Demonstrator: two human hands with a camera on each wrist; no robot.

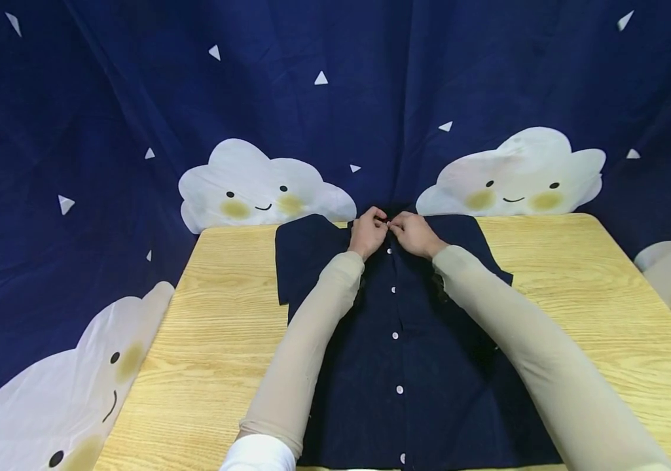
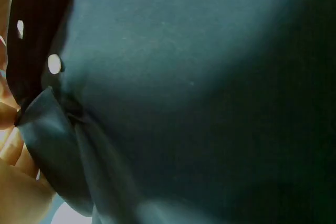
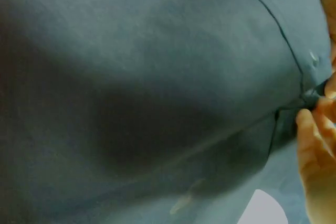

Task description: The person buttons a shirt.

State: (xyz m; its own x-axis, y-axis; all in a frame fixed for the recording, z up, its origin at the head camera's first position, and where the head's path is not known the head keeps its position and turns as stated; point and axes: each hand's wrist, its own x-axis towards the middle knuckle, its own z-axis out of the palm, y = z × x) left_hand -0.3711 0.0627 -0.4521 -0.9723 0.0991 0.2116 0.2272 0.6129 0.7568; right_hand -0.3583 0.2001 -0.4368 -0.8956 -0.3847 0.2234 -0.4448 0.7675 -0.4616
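A dark navy short-sleeved shirt (image 1: 347,399) lies flat, front up, with a row of white buttons down its middle. At its neckline my left hand (image 1: 368,232) pinches the fabric near the top of the placket. Close beside it, the fingertips of my right hand (image 1: 416,233) pinch the same spot, around a small pale button. The left wrist view has the left hand (image 2: 21,187) gripping the cloth edge below a white button (image 2: 54,64). In the right wrist view, the right hand (image 3: 317,156) holds the collar area; its fingertips are partly hidden by folds.
Under the shirt is a light wooden table (image 1: 223,333). A navy cloth (image 1: 288,111) with white clouds and triangles hangs behind the table and down its sides. Both forearms, in beige sleeves, reach across the shirt.
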